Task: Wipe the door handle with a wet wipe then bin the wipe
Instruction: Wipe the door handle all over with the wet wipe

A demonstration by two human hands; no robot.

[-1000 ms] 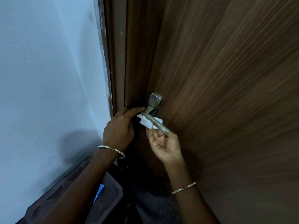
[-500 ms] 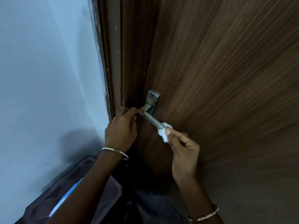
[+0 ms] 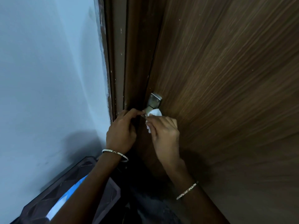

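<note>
Lever (image 3: 146, 112) mostly hidden behind wipe (image 3: 155, 113).

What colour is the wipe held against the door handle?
White; the wipe shows best in the head view, bunched in the right hand.

Wipe on door handle, both hands at lever.
Right hand (image 3: 165, 135) presses white wet wipe (image 3: 155, 113) against metal door handle (image 3: 155, 101); left hand (image 3: 122, 133) fingertips pinch lever's base beside it. Dark wooden door (image 3: 226, 78).

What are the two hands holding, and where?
The right hand pinches the wipe by its lower part, against the handle. The left hand touches the handle's base with its fingertips; whether it grips is unclear.
</note>
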